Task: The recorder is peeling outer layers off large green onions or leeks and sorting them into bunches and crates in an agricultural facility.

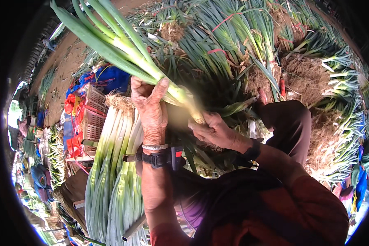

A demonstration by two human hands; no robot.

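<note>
My left hand (151, 104) is wrapped round the pale stalk of a large green onion (129, 51), thumb on top. Its green leaves fan up to the far left, while the white root end slants down to the right. At that lower end my right hand (217, 132) is closed, its fingers against the root end; a motion blur lies beside the stalk there. Left of my left forearm, a stack of green onions (104, 164) with pale, clean stalks lies with its roots (119, 101) pointing away from me.
Bundles of green onions (229, 37), some tied with red string, cover the ground ahead. More lie at the right with tangled brown roots (307, 80) showing. A plastic crate (96, 117) stands at the left. Metal bars (134, 228) edge the stack. My bent knee (289, 127) is at the right.
</note>
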